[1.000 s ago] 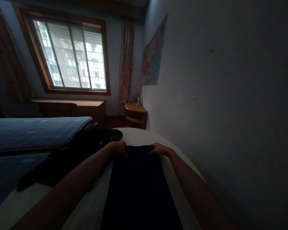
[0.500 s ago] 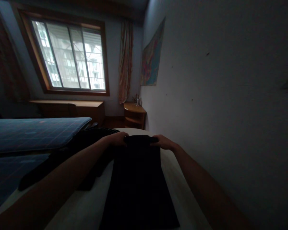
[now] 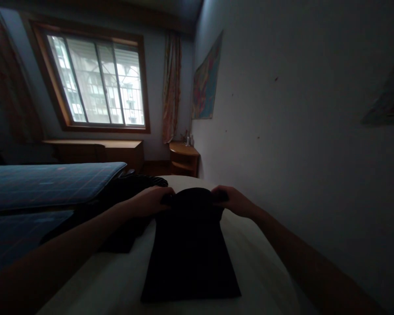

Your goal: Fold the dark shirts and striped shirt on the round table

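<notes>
A black folded garment [image 3: 191, 258] lies lengthwise over a pale, rounded padded surface [image 3: 259, 262]; it is too dark to tell its exact kind. My left hand [image 3: 153, 200] is closed on its far left corner, thumb toward the middle. Opposite, my right hand [image 3: 234, 201] grips the far right corner. Between the two hands the far end curves upward in a rounded fold, while the near end rests flat with a straight hem. More dark cloth [image 3: 124, 238] sits just left, partly behind my left forearm.
At left are blue plaid padded panels [image 3: 52, 183], one above the other. A white wall [image 3: 298, 166] rises close on the right. Farther back stand a wooden corner shelf [image 3: 184, 148] and a long desk [image 3: 118, 143] under the window [image 3: 98, 83].
My hands have come slightly nearer and farther apart. The garment's far edge, flat before, now arches up between them, and its whole near hem has come into view.
</notes>
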`<action>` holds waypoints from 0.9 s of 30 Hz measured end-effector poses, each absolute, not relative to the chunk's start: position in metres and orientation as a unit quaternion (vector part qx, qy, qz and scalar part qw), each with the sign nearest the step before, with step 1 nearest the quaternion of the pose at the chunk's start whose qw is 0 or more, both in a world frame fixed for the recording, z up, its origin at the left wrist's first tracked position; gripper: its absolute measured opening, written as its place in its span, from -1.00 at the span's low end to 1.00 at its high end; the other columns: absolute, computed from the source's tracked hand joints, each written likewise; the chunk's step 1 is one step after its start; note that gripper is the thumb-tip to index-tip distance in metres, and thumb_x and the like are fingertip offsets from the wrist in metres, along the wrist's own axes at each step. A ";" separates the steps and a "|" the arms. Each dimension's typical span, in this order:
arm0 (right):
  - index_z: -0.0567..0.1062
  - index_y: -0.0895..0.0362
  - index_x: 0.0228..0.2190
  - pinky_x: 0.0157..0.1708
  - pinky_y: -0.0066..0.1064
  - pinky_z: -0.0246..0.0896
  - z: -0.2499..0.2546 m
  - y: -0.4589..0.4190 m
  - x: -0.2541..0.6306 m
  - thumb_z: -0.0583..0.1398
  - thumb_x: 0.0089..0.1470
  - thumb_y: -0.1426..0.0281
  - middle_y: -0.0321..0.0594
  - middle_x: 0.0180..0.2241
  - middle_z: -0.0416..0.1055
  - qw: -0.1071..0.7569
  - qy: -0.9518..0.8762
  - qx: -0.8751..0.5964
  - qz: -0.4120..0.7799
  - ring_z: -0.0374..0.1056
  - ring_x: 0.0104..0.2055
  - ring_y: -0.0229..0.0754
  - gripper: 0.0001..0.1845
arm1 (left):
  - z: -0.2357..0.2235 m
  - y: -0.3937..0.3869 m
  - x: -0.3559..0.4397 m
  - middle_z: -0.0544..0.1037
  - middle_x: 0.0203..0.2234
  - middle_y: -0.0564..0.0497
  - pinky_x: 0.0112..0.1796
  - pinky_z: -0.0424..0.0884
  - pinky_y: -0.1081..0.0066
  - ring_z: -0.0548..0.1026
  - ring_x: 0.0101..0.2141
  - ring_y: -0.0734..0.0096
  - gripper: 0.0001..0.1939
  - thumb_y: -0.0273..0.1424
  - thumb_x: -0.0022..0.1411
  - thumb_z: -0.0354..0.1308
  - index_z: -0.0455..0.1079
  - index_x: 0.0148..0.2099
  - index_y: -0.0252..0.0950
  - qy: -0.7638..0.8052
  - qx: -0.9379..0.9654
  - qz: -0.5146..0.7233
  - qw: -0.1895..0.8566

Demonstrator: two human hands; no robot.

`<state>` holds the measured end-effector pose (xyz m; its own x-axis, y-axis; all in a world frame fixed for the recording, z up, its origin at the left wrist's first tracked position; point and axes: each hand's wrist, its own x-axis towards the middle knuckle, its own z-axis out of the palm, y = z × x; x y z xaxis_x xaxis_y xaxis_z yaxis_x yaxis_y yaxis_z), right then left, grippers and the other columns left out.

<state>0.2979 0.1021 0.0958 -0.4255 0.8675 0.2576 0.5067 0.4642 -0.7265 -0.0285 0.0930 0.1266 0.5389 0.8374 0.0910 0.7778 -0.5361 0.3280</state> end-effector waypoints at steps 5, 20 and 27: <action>0.51 0.12 -0.23 -0.22 -0.32 0.33 0.096 0.072 0.291 0.30 -0.09 0.37 -0.24 -0.30 0.52 0.338 -0.783 -0.433 0.292 0.43 -0.28 -0.15 -0.70 | 0.116 0.065 -0.031 0.59 -0.13 0.02 -0.09 0.33 0.37 0.52 -0.12 0.19 -0.58 -0.36 0.08 0.23 0.46 0.04 -0.14 0.473 0.861 0.140 0.127; 0.48 0.04 -0.24 -0.16 -0.34 0.28 0.053 0.006 0.298 0.28 -0.13 0.54 -0.24 -0.24 0.48 0.303 -0.853 -0.355 0.232 0.39 -0.22 -0.18 -0.66 | 0.041 -0.004 -0.038 0.51 -0.03 0.00 -0.03 0.37 0.24 0.49 -0.07 0.21 -0.47 -0.60 -0.08 0.07 0.32 -0.02 -0.13 0.396 0.899 0.172 0.080; 0.49 -0.01 -0.23 0.03 -0.17 0.19 0.022 -0.004 0.304 0.31 -0.17 0.52 -0.21 -0.19 0.46 0.255 -0.887 -0.306 0.233 0.33 -0.02 -0.07 -0.61 | 0.001 -0.023 -0.039 0.51 -0.01 -0.05 -0.04 0.40 0.17 0.47 -0.04 0.14 -0.31 -0.68 -0.18 0.04 0.29 0.06 -0.15 0.346 0.926 0.148 0.027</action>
